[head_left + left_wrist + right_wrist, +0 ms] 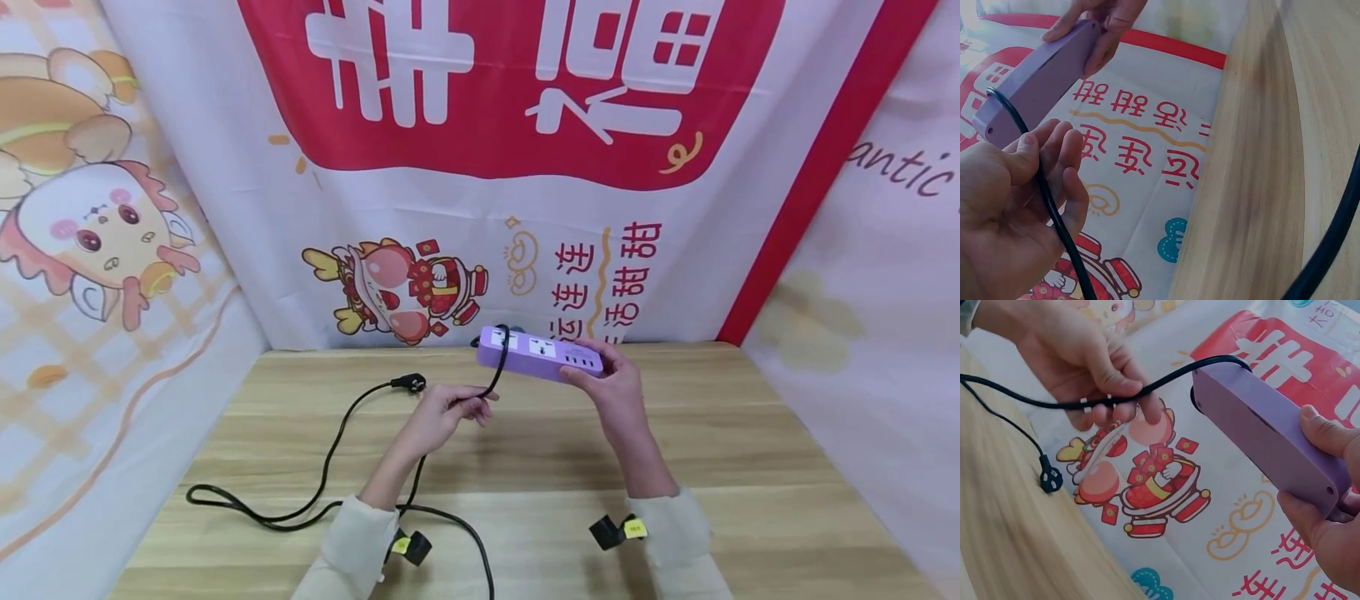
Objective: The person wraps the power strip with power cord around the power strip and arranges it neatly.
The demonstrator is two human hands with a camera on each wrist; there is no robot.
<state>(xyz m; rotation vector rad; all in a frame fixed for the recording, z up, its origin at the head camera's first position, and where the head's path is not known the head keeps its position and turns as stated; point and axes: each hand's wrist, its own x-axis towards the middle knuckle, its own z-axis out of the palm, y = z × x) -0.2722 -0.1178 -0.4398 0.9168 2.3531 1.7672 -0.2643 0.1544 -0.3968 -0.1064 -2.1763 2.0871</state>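
A purple power strip [517,354] is held up above the back of the table, its sockets facing up toward the head view. My right hand [618,387] grips its right end between thumb and fingers. The black power cord [498,371] crosses over the strip's left end. My left hand [446,412] pinches that cord between thumb and fingers just left of the strip, as the left wrist view also shows. The strip's plain purple underside [1266,431] faces the right wrist camera. The cord's black plug [409,382] lies on the table to the left.
The rest of the cord [277,521] lies in loose loops over the left and front of the wooden table [750,483]. Behind the table hangs a printed cloth [247,208]; other printed cloths stand at both sides.
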